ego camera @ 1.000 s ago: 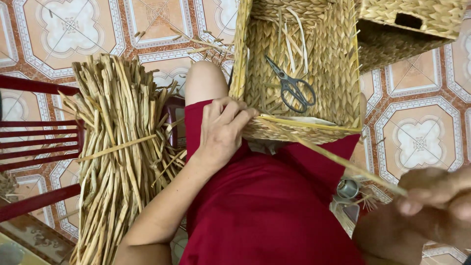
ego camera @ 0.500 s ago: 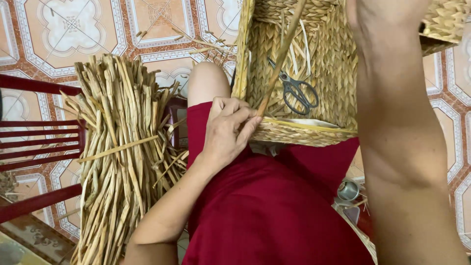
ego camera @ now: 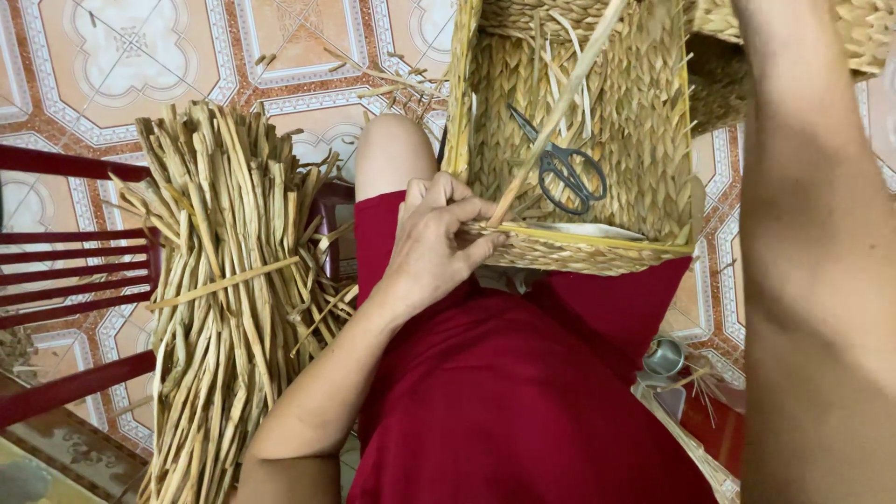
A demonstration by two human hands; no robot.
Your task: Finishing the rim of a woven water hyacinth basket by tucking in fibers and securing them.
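Note:
A woven straw basket rests tilted on my lap, which is covered in red cloth. My left hand sits at the basket's near rim, fingers closed on the lower end of a long straw strand. The strand runs taut, up and to the right, out of the top of the view. My right forearm rises along the right side, and its hand is out of frame above. Black scissors lie inside the basket.
A thick bundle of dried straw stands to the left of my knee, next to a red chair frame. Another woven basket is at the top right. A small metal cup sits on the patterned tile floor by my right leg.
My right arm swung from the lower right up across the view, pulling the strand upward until the hand left the frame. The left hand stayed at the rim.

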